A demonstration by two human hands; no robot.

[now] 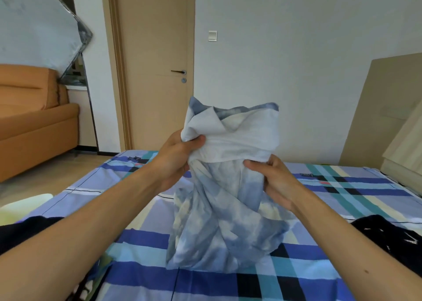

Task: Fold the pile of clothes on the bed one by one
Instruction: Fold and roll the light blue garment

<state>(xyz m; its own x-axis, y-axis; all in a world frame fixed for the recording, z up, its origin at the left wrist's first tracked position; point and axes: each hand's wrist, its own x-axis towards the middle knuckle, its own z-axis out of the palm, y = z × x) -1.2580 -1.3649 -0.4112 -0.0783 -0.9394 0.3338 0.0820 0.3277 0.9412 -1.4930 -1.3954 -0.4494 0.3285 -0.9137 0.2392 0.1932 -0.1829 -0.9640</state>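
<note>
Nearest the camera, two bare forearms reach forward over the bed (342,186), whose checked blue sheet fills the lower frame. Dark clothing lies at either side: a dark garment (25,229) by the left forearm and a black garment (392,234) by the right one, both apart from the hands and likely waiting their turn.

Between the forearms hangs the tie-dye garment (219,211), bunched and upright. Its long axis runs top to bottom, and its lower end rests crumpled on the sheet. The left hand (175,161) pinches a pale fold at the upper left edge, thumb over cloth. The right hand (271,181) sits slightly lower, its grip pressed together on gathered fabric at the right side. The cloth lies directly between the two hands, both equally close, so spreading it calls for drawing them apart sideways; nothing on the sheet ahead blocks that.

Further off stand an orange sofa (34,122) at left, a closed door (155,67) and a leaning board (383,108) at right.
</note>
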